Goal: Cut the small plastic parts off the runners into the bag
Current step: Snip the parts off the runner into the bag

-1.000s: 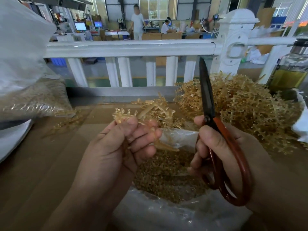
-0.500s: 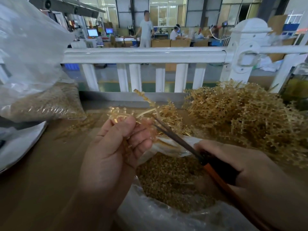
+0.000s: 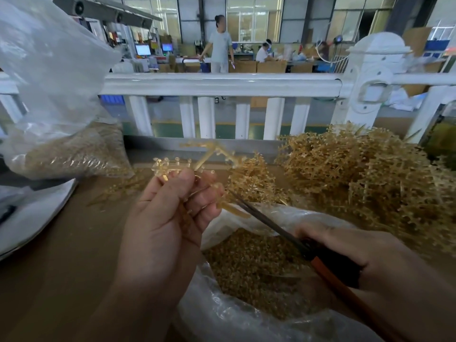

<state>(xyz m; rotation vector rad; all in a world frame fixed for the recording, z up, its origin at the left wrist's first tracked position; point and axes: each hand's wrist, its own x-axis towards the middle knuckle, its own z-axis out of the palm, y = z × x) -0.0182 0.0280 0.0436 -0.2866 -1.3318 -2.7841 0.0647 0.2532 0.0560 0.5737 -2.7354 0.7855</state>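
Pretty much all the plastic here is tinted a see-through golden amber: the runner [image 3: 197, 157], the pile of runners [image 3: 370, 174] and the loose parts [image 3: 246, 262]. The bag [image 3: 222, 317] is left clear with a milky sheen, same as the second bag [image 3: 49, 58]. The scissors [image 3: 325, 269] are done with dark blades and an orange-red handle. The table [image 3: 61, 280] is plain brown, the railing [image 3: 222, 83] is painted white, and the floor [image 3: 170, 130] is green with a yellow stripe.

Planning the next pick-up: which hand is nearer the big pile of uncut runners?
Right. The right hand, gripping the scissors, is in front of the pile; the left hand holds a runner farther left.
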